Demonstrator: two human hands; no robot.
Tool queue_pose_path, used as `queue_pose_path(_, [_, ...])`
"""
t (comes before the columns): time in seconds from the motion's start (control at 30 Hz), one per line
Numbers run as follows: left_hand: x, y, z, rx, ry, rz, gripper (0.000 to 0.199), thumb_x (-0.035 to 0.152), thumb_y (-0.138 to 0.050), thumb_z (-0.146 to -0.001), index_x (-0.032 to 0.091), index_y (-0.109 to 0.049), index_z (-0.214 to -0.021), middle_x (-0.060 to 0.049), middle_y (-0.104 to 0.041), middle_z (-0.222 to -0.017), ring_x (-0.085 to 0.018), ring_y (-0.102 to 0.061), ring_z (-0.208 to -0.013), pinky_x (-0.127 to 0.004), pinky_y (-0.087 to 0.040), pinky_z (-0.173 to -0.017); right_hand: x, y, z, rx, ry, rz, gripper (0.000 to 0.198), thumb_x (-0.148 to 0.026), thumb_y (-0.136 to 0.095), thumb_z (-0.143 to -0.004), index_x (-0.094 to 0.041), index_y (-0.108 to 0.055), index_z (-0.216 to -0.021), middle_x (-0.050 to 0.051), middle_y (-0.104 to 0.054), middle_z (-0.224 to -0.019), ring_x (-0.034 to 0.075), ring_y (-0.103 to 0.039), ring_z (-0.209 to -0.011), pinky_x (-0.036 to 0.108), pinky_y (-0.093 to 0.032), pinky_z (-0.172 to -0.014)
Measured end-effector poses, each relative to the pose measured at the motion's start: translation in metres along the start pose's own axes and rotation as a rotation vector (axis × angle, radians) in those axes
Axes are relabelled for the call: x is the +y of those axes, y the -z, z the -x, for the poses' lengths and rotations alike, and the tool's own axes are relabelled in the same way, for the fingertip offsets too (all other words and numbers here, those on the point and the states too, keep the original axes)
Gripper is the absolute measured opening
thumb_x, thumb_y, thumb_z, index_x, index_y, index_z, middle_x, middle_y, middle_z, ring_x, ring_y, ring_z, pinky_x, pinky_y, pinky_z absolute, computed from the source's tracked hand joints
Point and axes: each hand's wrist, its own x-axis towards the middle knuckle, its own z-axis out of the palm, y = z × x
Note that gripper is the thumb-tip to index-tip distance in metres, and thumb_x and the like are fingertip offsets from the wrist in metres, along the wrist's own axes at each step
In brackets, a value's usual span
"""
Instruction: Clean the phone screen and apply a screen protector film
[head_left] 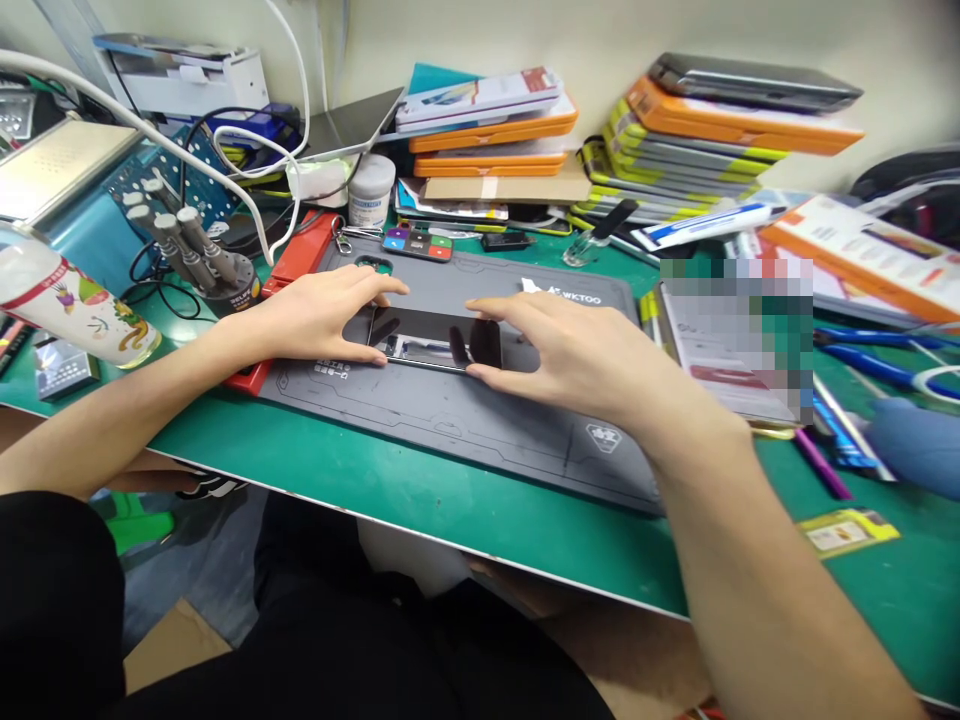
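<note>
Black clothing (390, 640) fills the bottom of my feed, close under the head camera. Past it, I see the phone (439, 340) lying dark and glossy on the gray mat (420, 425), its long side running roughly left to right and its screen mirroring a few fingers. Left hand (326, 312) is at one end, fingers and thumb spread apart, the thumb tip at the near edge; right hand (562, 340) mirrors it at the other end, also spread, with its thumb at the near edge too. Neither looks clenched, though I cannot tell whether the thumbs press on the edge. The mat lies on the green counter (450, 540), with a red tool frame (304, 250) along its left side. Further left I have a screwdriver holder (232, 285) and a patterned bottle (90, 305); behind the mat, a white jar (370, 195) and a stack of orange boxes (491, 140). On the right I make out blue pliers (862, 362), a purple pen (821, 463) and a yellow packet (847, 533).
</note>
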Motion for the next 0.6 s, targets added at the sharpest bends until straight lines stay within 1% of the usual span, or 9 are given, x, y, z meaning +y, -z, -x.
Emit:
queue_pose_path(0.13, [-0.001, -0.001, -0.001, -0.007, 0.018, 0.036, 0.086, 0.065, -0.081, -0.093, 0.026, -0.05, -0.164, -0.01, -0.073, -0.147, -0.031, -0.064, -0.141, -0.039, -0.05, -0.114, -0.001, 0.0, 0.0, -0.009, 0.004, -0.004, 0.06, -0.053, -0.067, -0.104, -0.022, -0.064, -0.156, 0.017, -0.079, -0.145, 0.04, -0.076, -0.126, 0.055, -0.064, -0.096])
queue_pose_path(0.33, [-0.007, 0.002, 0.0, -0.018, 0.012, 0.127, 0.091, 0.061, -0.085, -0.091, 0.028, -0.049, -0.167, -0.009, -0.073, -0.151, -0.029, -0.065, -0.144, -0.038, -0.048, -0.119, 0.0, 0.001, 0.0, -0.008, 0.0, 0.004, 0.06, -0.054, -0.067, -0.103, -0.022, -0.065, -0.154, 0.017, -0.079, -0.143, 0.041, -0.077, -0.125, 0.055, -0.065, -0.092])
queue_pose_path(0.47, [-0.009, 0.011, 0.001, -0.079, 0.02, 0.191, 0.092, 0.051, -0.084, -0.093, 0.03, -0.042, -0.172, -0.008, -0.073, -0.154, -0.027, -0.066, -0.143, -0.037, -0.047, -0.119, 0.0, 0.001, 0.0, -0.009, -0.007, 0.001, 0.061, -0.055, -0.067, -0.103, -0.022, -0.066, -0.154, 0.018, -0.078, -0.146, 0.041, -0.076, -0.127, 0.055, -0.065, -0.091])
queue_pose_path(0.6, [-0.011, 0.013, -0.001, -0.093, 0.039, 0.228, 0.089, 0.049, -0.083, -0.093, 0.028, -0.045, -0.171, -0.009, -0.073, -0.155, -0.027, -0.066, -0.144, -0.038, -0.046, -0.12, 0.0, -0.002, 0.0, -0.023, -0.018, -0.008, 0.062, -0.055, -0.068, -0.103, -0.022, -0.065, -0.155, 0.018, -0.077, -0.148, 0.042, -0.075, -0.13, 0.054, -0.065, -0.092])
